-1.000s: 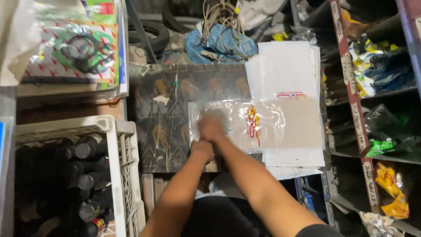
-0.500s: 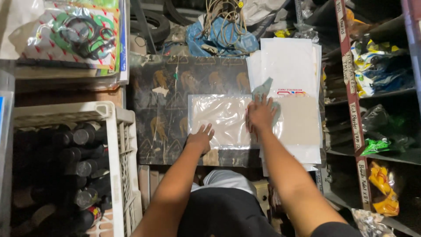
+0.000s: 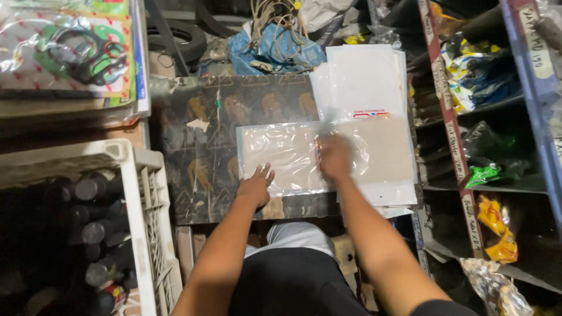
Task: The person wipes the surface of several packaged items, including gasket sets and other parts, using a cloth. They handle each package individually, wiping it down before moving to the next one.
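Note:
A clear plastic bag (image 3: 281, 153) lies flat on a dark patterned board (image 3: 205, 123) in front of me. My left hand (image 3: 256, 186) presses on the bag's near edge with fingers spread. My right hand (image 3: 335, 157) is blurred and rests flat on the bag's right part, where it overlaps a stack of white sheets and bags (image 3: 369, 88). Neither hand grips anything.
A white plastic crate (image 3: 146, 222) holding several dark bottles stands at the left. Packaged gaskets (image 3: 70, 52) hang at the upper left. Shelves with packets (image 3: 486, 117) line the right side. A blue bag with cords (image 3: 275, 47) lies behind the board.
My right hand has slid left across the bag, from the white stack toward the bag's middle. My left hand stays on the bag's near edge.

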